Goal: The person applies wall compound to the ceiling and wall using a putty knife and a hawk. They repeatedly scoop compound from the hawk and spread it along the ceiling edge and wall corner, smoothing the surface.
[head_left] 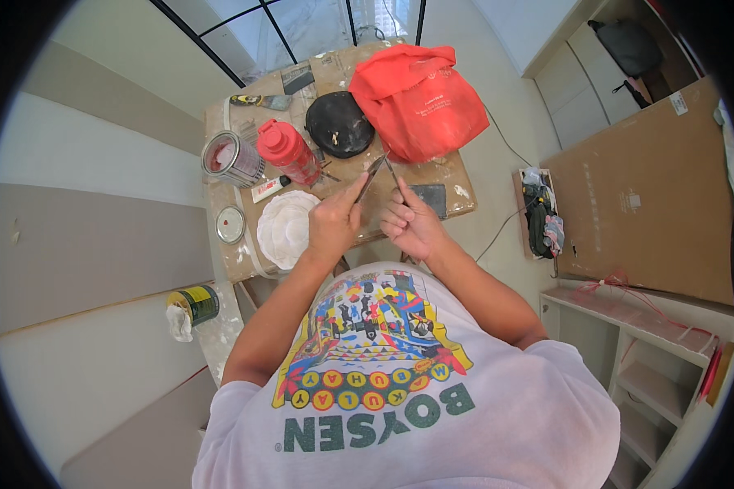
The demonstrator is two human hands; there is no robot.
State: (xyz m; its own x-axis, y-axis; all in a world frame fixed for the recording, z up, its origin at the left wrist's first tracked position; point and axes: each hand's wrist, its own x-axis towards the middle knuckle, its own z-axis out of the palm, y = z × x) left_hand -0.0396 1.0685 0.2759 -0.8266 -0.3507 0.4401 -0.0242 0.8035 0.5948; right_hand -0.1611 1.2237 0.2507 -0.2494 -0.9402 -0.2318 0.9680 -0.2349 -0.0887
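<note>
Both hands are raised over the near edge of a cardboard-covered table (334,181). My left hand (333,223) is closed around a thin dark flat-bladed tool (372,178), tilted up and away. Pinched in my right hand (416,225) is a narrow, thin tool (393,172); its exact kind is unclear. The far tips of the two tools meet or nearly meet. Left of my left hand lies a white scalloped dish (288,229). A dark grey flat square (430,200) lies on the table just beyond my right hand.
The table also holds a red bottle (289,151), open paint can (232,159), lid (230,225), tube (270,189), scraper (261,102), black pouch (339,125) and red bag (420,104). A tin (194,306) stands left; a cardboard sheet (644,196) and tool box (541,216) are right.
</note>
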